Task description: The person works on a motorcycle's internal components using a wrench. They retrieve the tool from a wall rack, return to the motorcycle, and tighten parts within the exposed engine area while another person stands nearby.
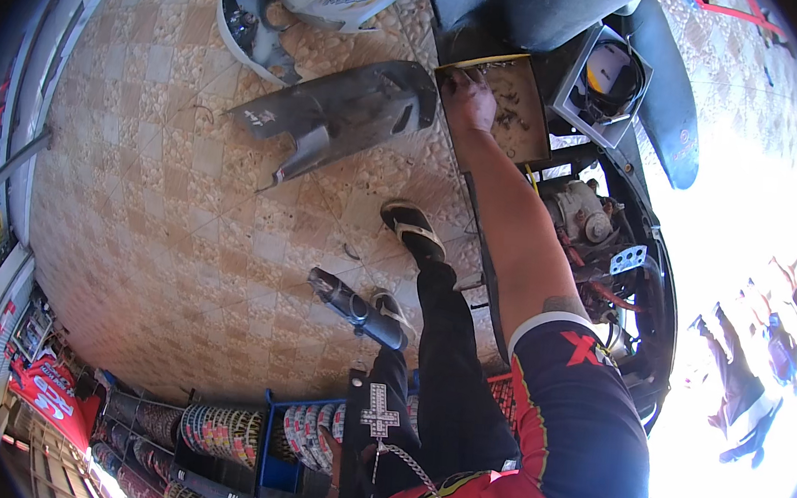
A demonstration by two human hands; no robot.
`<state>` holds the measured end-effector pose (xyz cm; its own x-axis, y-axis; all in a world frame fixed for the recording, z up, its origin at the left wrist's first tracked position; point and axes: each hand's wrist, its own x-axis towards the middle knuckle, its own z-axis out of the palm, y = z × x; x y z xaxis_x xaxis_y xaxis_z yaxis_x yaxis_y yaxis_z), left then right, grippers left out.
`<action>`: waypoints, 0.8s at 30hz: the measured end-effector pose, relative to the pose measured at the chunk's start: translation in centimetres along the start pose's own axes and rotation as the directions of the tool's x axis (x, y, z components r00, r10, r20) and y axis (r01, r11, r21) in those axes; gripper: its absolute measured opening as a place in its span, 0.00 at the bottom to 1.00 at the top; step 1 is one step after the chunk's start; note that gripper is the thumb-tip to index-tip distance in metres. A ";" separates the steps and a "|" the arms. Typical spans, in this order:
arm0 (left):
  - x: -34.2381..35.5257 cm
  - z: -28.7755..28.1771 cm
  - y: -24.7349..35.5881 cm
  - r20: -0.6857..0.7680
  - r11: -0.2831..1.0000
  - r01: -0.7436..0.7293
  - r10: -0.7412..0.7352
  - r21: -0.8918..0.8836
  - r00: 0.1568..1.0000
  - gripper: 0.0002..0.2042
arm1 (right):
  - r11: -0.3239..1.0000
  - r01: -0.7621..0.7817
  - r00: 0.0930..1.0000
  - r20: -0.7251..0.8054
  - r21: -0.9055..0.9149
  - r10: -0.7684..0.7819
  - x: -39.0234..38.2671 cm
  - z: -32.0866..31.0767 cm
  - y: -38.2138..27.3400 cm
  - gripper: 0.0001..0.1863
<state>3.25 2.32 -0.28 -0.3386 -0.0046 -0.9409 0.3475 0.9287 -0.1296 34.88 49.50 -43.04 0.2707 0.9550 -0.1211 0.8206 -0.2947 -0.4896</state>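
Tan patterned tile floor [140, 201] on the left side. Lower edge: tyres [220, 432] standing in rows, blue rack [279, 476] among them. Lower left — red sheet [54, 400], white print. Far right — dark shapes [745, 370], too glare-washed to identify.

Racked tyres [218, 433] and an exposed engine [581, 212] mark a motorcycle workshop.

at one o'clock the right hand [471, 103] reached into a tray [530, 133]; a dark panel [345, 121] lay at eleven.
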 end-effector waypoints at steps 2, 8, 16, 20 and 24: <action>-0.9 -0.2 1.8 0.022 0.997 0.074 -0.074 0.013 0.997 0.29 | 1.000 0.008 0.999 0.036 -0.023 -0.007 0.1 -0.3 -0.1 0.12; 0.1 0.0 0.1 -0.054 0.996 0.047 -0.044 0.072 0.998 0.29 | 0.976 0.022 0.997 0.083 -0.218 -0.004 0.8 -0.3 -1.0 0.11; 2.1 0.4 -3.3 -0.042 0.998 0.032 -0.030 0.049 0.999 0.29 | 0.970 0.089 0.980 0.194 -0.227 -0.045 1.0 -1.8 -1.1 0.14; 1.9 0.3 -3.1 -0.024 0.999 0.045 -0.045 0.003 0.999 0.29 | 0.994 -0.098 0.990 -0.093 0.056 0.103 -0.6 -4.2 -1.3 0.13; 1.6 0.1 -1.6 -0.050 0.994 -0.064 0.060 -0.083 0.997 0.30 | 0.897 -0.261 0.952 -0.058 0.356 0.301 -6.6 -8.0 -5.2 0.12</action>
<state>2.28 0.79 -1.61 -0.3607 0.0702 -0.9300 0.2948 0.9546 -0.0423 32.90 44.48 -32.81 0.5337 0.8186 -0.2123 0.4858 -0.5022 -0.7154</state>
